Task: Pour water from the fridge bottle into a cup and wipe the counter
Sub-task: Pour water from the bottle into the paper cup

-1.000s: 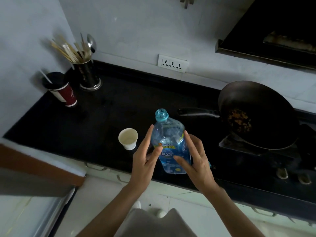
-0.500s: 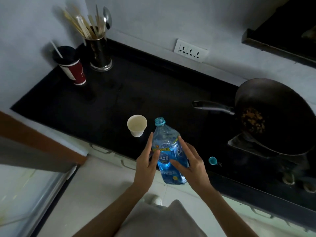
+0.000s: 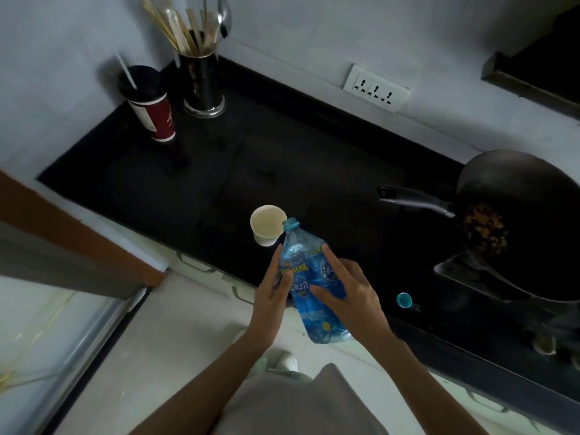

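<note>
A clear blue water bottle [image 3: 309, 279] with a blue and yellow label is held between both hands, uncapped and tilted, with its open neck at the rim of a small white paper cup [image 3: 267, 225]. The cup stands on the black counter [image 3: 219, 171] near its front edge. My left hand [image 3: 272, 296] presses the bottle's left side and my right hand [image 3: 348, 295] holds its right side with fingers spread. The bottle's blue cap [image 3: 404, 299] lies on the counter to the right.
A black wok [image 3: 521, 224] with food sits on the stove at right, its handle [image 3: 414, 197] pointing left. A red takeaway cup with a straw [image 3: 153, 111] and a metal utensil holder [image 3: 202, 83] stand at the back left. A wall socket [image 3: 375, 88] is behind.
The bottle has tipped forward and left, bringing its neck from beside the cup to the cup's rim. Both hands kept their hold. The view moved closer over the counter.
</note>
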`<state>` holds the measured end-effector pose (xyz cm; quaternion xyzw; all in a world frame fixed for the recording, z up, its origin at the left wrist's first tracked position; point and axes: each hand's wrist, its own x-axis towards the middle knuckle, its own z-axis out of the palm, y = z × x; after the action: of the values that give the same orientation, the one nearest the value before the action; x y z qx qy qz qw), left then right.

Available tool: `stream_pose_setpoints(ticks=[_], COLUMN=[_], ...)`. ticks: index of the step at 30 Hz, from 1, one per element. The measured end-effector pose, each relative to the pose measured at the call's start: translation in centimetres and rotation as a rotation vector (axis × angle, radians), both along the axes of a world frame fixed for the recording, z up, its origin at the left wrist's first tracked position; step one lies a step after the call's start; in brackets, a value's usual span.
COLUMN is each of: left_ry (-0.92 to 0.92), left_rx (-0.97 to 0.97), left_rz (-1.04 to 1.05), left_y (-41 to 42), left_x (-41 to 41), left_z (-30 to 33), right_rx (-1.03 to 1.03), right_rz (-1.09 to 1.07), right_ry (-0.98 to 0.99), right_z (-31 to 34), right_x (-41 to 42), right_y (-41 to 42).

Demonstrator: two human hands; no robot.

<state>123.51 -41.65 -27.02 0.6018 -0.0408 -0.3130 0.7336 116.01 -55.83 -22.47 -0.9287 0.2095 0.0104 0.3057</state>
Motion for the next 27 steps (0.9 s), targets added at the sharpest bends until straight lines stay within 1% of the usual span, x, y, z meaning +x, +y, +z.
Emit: stream_pose_setpoints(ticks=[8,18,22,27], left_ry=[0.048,0.116,0.109,0.150], left_rx=[-0.055,-0.091,-0.103,-0.129], left_rz=[0.010,0.014,0.027,0.030], left_y=[0.0,-0.1,-0.1,-0.1], left_x=[-0.2,-0.7,-0.7,-0.6], left_z=[0.1,0.4,0.5,0.7], right_rx=[-0.087,-0.098,-0.108,-0.123], right_rz=[0.038,0.051,0.057,0.076], right_ry=[0.063,0.188,0.210,0.231], right_z=[1.0,2.0,2.2,2.5], right_x=[0.6,1.0,1.4,1.9], right_y=[0.0,-0.3,-0.2,-0.3])
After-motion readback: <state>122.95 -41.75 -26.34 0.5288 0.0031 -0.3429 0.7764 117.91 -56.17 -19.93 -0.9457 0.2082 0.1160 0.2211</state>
